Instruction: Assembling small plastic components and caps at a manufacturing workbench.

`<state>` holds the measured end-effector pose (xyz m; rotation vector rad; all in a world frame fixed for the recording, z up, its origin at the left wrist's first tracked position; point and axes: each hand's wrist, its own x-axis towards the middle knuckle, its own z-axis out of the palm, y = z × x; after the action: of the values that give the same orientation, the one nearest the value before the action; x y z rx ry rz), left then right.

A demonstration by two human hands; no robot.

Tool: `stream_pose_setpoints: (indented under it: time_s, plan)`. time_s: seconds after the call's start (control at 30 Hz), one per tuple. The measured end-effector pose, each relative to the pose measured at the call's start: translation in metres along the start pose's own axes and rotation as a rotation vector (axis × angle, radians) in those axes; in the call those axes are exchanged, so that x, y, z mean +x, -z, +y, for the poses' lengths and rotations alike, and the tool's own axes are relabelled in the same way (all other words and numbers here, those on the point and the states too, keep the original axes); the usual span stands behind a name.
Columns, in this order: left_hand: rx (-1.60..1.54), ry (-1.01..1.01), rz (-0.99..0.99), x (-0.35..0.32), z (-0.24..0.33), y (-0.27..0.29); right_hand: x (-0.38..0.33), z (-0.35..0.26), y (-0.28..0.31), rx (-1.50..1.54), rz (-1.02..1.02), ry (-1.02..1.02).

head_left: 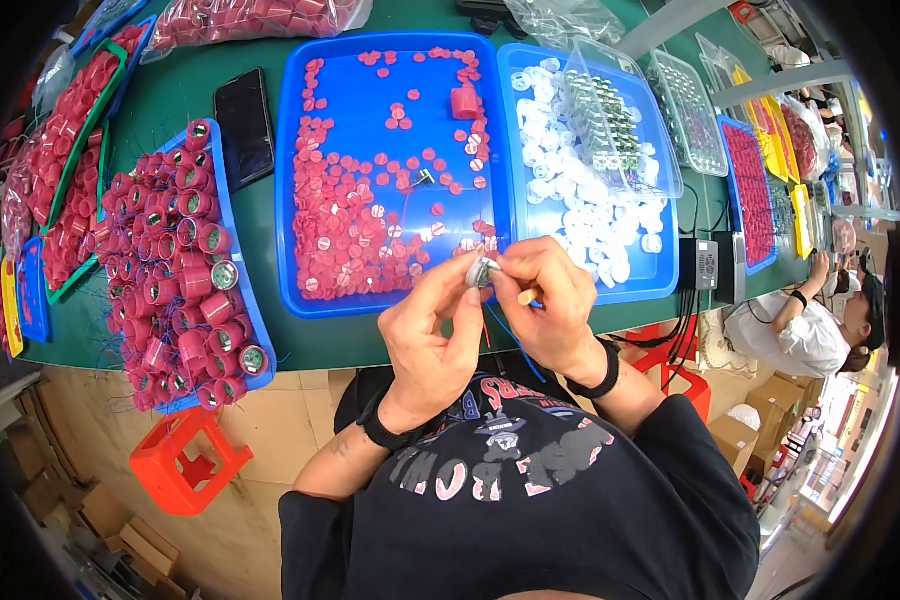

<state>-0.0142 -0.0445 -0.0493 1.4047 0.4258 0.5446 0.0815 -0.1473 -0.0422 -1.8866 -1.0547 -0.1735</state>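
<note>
Close above the front edge of the bench, my left hand [425, 330] pinches a small white round part [477, 275] with a bit of circuit board showing in it. My right hand [558, 300] grips a thin tool whose pale yellow handle end [530, 297] sticks out between the fingers; its tip meets the white part. A red wire [487, 330] and a blue wire [522, 352] hang below the hands. Just beyond lies a blue tray [288, 190] of small red discs [340, 205], with one red cup [464, 103] and a small circuit board [424, 178] in it.
Beside it, another blue tray [660, 285] holds white round parts [595, 230] and a clear box [575, 65] of circuit boards. At left are wired red cups [170, 285] and a phone [243, 125]. A red stool [150, 462] stands below; a co-worker [790, 335] sits far right.
</note>
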Motion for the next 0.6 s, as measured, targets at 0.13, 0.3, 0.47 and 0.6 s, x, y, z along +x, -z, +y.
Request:
stream_pose_setpoints:
  time_s: [0.13, 0.3, 0.47, 0.6]
  plan:
    - [-0.037, 0.074, -0.034, -0.001, 0.002, 0.004, -0.001, -0.001, -0.009, -0.010, 0.021, 0.044]
    - [-0.004, 0.007, -0.038, 0.007, 0.006, 0.003, 0.005, -0.001, -0.010, 0.019, 0.073, 0.042]
    - [-0.124, 0.233, -0.205, 0.027, 0.034, 0.003, 0.005, 0.011, 0.001, 0.072, -0.018, -0.049]
    - [0.233, 0.207, -0.306, 0.053, 0.057, 0.000, 0.010, 0.015, 0.017, 0.651, 0.115, -0.527]
